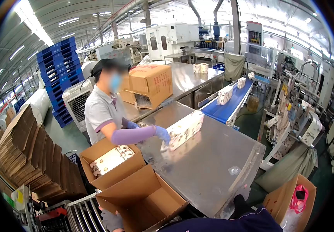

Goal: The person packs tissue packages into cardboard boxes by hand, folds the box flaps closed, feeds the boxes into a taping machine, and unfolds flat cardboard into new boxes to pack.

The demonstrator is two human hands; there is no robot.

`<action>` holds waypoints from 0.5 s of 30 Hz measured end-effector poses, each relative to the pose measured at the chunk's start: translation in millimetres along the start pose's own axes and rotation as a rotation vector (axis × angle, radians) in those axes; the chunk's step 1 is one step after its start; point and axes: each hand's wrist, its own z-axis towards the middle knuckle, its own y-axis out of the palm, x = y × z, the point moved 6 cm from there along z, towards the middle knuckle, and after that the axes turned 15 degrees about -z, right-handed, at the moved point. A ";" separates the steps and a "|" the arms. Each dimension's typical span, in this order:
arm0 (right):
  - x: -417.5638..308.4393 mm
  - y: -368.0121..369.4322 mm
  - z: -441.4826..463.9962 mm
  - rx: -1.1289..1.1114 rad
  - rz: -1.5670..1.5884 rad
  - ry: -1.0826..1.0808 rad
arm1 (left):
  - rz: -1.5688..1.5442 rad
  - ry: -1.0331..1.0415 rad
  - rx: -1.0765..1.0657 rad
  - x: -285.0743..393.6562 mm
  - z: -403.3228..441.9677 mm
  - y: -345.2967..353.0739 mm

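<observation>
My left hand [112, 220], in a grey glove, is at the near left wall of an open cardboard box [136, 193] and appears to hold that wall. Inside, the box shows only bare cardboard. My right hand [243, 191], also gloved, rests at the right edge of the metal table [209, 170] with its fingers stretched out and nothing in them. Across the table, a co-worker's gloved hand [162, 134] touches a long row of printed packs [184, 130]. A second open box [113, 160] beside mine holds similar packs.
A co-worker [104, 104] stands at the far left side. A blue conveyor belt [229, 102] carries packs toward the table. Flattened cartons [31, 150] are stacked at left, near a roller track [85, 216]. A box with a pink bag [299, 199] stands at right.
</observation>
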 end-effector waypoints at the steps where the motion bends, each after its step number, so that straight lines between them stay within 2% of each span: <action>1: 0.7 1.1 0.8 0.004 0.001 -0.005 | -0.007 -0.001 -0.005 -1.0 0.2 0.6; 15: -0.2 -0.5 1.2 0.023 -0.009 -0.002 | 0.018 -0.010 -0.047 0.3 -5.5 -1.6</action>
